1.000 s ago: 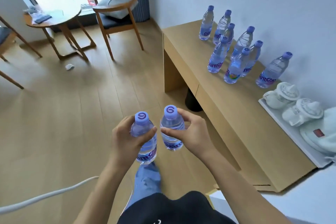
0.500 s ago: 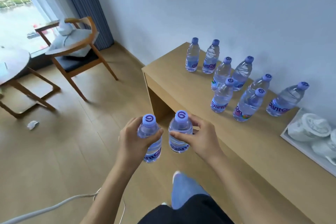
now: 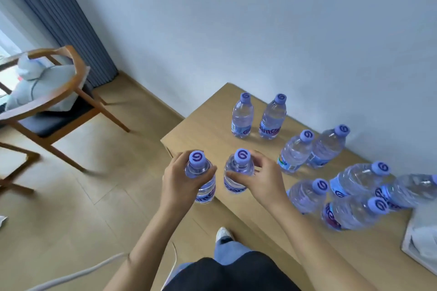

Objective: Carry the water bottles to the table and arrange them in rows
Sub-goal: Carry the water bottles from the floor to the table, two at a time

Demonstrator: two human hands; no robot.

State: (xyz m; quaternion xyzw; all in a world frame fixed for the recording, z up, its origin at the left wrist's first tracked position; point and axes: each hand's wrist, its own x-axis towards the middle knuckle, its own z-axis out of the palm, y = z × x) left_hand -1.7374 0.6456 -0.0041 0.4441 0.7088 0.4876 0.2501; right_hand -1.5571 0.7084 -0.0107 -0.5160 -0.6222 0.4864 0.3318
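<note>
Clear plastic is what both hands are gripping: the left hand [image 3: 182, 178] is curling its fingers round the shoulder of one water bottle [image 3: 203, 179], and the right hand [image 3: 257, 179] is pinching a second water bottle [image 3: 237, 172] just under its purple cap. Both bottles are hanging upright, side by side and just apart, the right one over the wooden table [image 3: 208, 123] near its left front corner, the left one over that front edge.

This looks like the carry ending and the placing beginning. The next move probably calls for lowering both onto bare wood at the front, in line with the standing pairs.

Counting outward: two bottles are being held, and eight bottles are standing on the table [image 3: 242, 116] toward its back edge, in loose pairs. One white tray [image 3: 408, 238] is showing at the right end.
</note>
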